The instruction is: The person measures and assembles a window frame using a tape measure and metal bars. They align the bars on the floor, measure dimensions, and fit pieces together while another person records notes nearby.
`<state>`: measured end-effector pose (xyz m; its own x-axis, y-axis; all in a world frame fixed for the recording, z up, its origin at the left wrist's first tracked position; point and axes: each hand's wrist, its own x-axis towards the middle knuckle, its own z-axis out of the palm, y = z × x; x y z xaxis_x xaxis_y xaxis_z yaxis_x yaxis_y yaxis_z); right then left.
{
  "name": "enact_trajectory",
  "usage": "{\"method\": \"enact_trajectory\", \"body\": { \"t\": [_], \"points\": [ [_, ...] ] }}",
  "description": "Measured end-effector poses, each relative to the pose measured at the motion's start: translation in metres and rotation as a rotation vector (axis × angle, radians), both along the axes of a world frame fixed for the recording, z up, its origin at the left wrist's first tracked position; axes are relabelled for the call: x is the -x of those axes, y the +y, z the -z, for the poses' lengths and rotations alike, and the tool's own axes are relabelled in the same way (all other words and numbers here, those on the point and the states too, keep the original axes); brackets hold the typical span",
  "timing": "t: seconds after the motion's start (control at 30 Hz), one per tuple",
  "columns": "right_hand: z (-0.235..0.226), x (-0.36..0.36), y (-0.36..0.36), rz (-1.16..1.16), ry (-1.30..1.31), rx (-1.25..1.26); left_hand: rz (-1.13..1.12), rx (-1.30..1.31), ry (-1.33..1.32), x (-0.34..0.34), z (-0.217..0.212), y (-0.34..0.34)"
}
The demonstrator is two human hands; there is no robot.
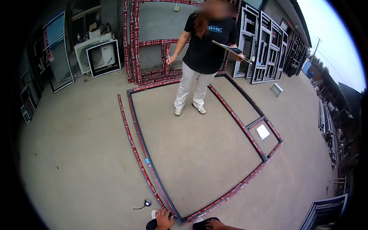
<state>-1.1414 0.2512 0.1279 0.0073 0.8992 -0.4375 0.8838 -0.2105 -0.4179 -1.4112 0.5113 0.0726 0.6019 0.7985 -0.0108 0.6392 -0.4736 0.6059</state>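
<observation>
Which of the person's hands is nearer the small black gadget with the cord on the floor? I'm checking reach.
Left. The left hand rests by the frame corner, just right of the gadget; the right hand lies farther right, beyond the corner.

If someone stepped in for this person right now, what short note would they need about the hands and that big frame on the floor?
Left hand: resting at the near corner of the large frame lying flat on the concrete; whether it grips is unclear.
Right hand: low by the same bottom rail, holding nothing visible.
A loose red-wrapped strip lies alongside the frame's left side; a small black tool sits left of the corner.
Another person stands inside the frame with a clipboard.
The frame looks joined; the strip is unfitted.
</observation>
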Motion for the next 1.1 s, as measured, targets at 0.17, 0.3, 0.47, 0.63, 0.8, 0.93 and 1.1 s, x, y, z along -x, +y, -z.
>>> {"method": "enact_trajectory", "body": {
  "t": [0.17,0.3,0.47,0.63,0.8,0.93,1.1],
  "points": [
    [-0.120,0.011,-0.036,0.336,0.381,0.399,-0.036,0.093,0.414,0.133,-0.128,0.035],
    [-0.201,-0.010,-0.055,0.638,0.332,0.362,-0.051,0.065,0.750,0.173,-0.201,0.108],
    [-0.195,-0.060,-0.110,0.977,0.260,0.123,-0.241,-0.089,0.707,0.074,-0.305,0.178],
    [-0.170,-0.129,-0.216,1.096,0.337,0.194,-0.284,-0.170,0.166,-0.118,-0.368,0.108],
    [-0.144,-0.222,-0.352,1.445,0.405,0.148,0.371,-0.185,-0.051,-0.273,-0.419,-0.032],
    [-0.144,-0.288,-0.425,1.703,0.572,-0.139,0.424,-0.042,0.025,-0.310,-0.407,-0.061],
    [-0.156,-0.324,-0.422,1.784,0.587,-0.263,0.015,0.265,0.394,-0.280,-0.365,0.004]
  ]
}}
